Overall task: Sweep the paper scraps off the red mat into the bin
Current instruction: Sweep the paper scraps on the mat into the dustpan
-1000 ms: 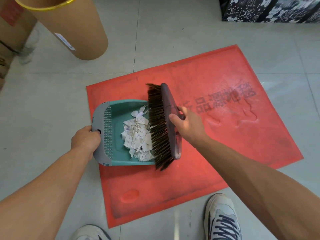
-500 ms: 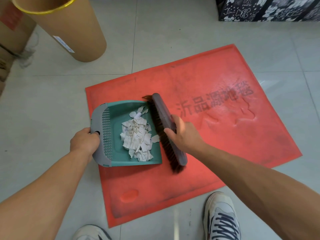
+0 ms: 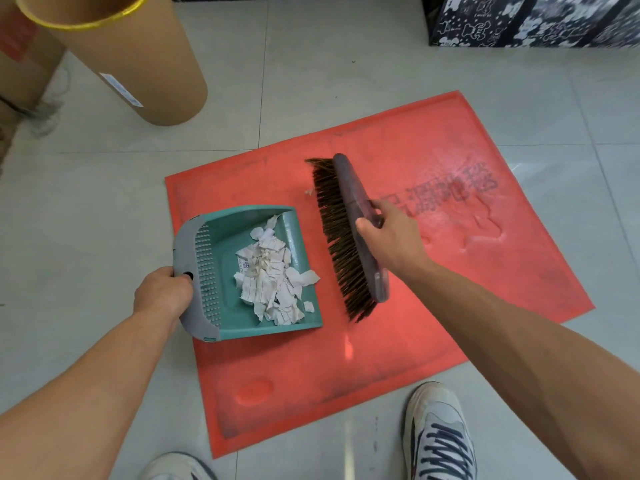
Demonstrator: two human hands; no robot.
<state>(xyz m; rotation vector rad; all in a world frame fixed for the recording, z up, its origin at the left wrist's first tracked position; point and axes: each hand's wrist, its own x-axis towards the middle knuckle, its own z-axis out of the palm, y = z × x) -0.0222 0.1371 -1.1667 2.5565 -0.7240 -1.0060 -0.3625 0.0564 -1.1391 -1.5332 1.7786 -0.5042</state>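
A red mat (image 3: 398, 341) lies on the tiled floor. On its left part rests a teal dustpan (image 3: 225, 271) with a grey back edge, holding a heap of white paper scraps (image 3: 273, 278). My left hand (image 3: 162, 292) grips the dustpan's grey back. My right hand (image 3: 391, 233) holds a brown hand brush (image 3: 349, 230), tilted with its bristles facing the pan's mouth, a short gap to the right of it. One tiny scrap (image 3: 308, 192) lies on the mat by the brush's far end. A tall brown cardboard bin (image 3: 138, 64) with a yellow rim stands at the upper left.
Black-and-white patterned boxes (image 3: 533, 19) stand at the top right. Cardboard and a bit of plastic wrap (image 3: 45, 112) sit by the left edge. My two shoes (image 3: 440, 434) are at the mat's near edge.
The brush has pulled back to the right, away from the dustpan's mouth, and tilted so its bristles show. The scraps stay heaped in the pan, and my left hand keeps its hold.
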